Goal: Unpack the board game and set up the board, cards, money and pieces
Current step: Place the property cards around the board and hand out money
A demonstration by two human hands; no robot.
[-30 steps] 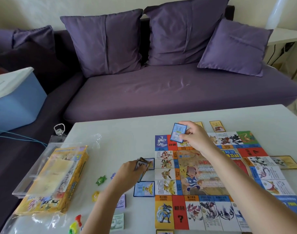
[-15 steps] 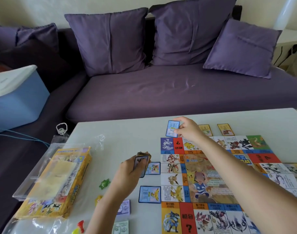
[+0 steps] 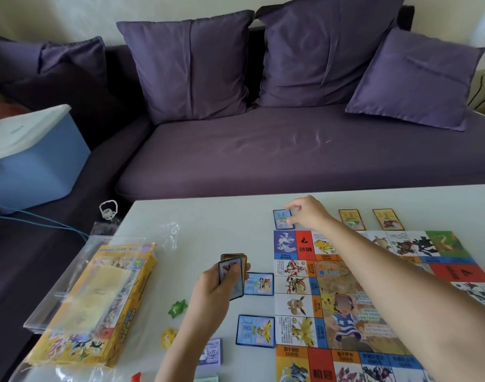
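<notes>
Glossy paper board [image 3: 354,304]; matt cloth sofa [image 3: 291,150].

The colourful board [image 3: 354,307] lies flat. Blue cards [image 3: 255,331] lie beside its left edge, yellow cards [image 3: 351,219] beyond its far edge.

I see a pale grey tabletop [image 3: 208,230] carrying a board [image 3: 296,304] of blue, red, orange and green squares, blue-bordered cards [image 3: 255,331], yellow cards [image 3: 351,219], a yellow box [image 3: 103,304], a green piece [image 3: 177,308], a yellow piece [image 3: 168,337] and lilac money [image 3: 211,352], before a purple sofa [image 3: 263,155].
</notes>
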